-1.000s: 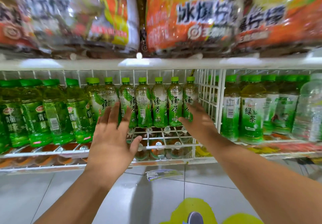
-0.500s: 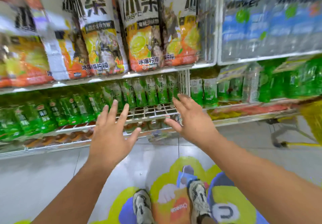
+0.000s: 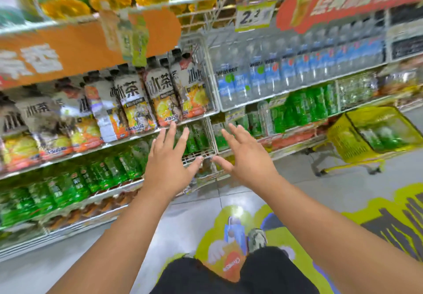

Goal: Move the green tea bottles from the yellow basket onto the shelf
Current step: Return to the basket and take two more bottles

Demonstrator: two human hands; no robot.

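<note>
1. Both hands are empty with fingers spread: the left hand (image 3: 168, 168) and the right hand (image 3: 248, 158) hang side by side in front of the shelf (image 3: 196, 156), touching nothing.
2. A second ago the same open hands were close against the row of green tea bottles (image 3: 194, 138) on the wire rack; now they have drawn back from it and the view has swung right.
3. That swing brings the yellow basket (image 3: 350, 140) into sight, well apart to the right on a wheeled frame, with more green bottles inside (blurred, number unclear). My reading: one batch is placed and the next trip to the basket is starting.
4. The bottles look like smooth clear plastic with green caps and glossy labels, round and upright. The rack is thin white wire in a grid.
5. The basket is perforated yellow plastic with open sides. The floor (image 3: 187, 216) is glossy grey tile, with a bright printed sticker (image 3: 229, 238) underfoot.
</note>
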